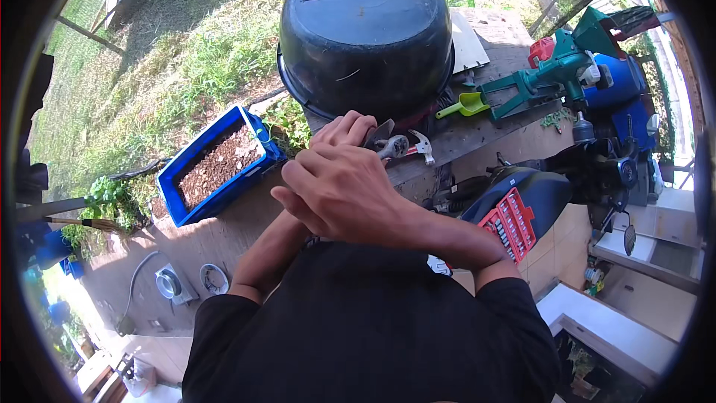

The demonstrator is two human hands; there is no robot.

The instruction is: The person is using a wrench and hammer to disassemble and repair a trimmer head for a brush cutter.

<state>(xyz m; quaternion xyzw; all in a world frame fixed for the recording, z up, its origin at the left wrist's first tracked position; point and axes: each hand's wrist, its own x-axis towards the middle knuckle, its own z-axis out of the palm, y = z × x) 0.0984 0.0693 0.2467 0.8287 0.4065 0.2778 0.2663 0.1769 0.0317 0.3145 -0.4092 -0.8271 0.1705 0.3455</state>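
My left hand is at the near edge of the bench, below a big upturned black tub. Its fingers are curled, and what they hold, if anything, is hidden. A grey pointed metal piece shows right beside its fingertips; I cannot tell whether they touch it. My right hand crosses in front of the left wrist, thumb and fingers bent but apart, with nothing visible in it. Just right of the hands lie a grey metal tool and a claw hammer with a red and white handle.
A blue planter box of brown soil stands at left. A lime-green scoop and a green hand-cranked machine sit on the bench at right. A red socket set rests on a motorcycle seat.
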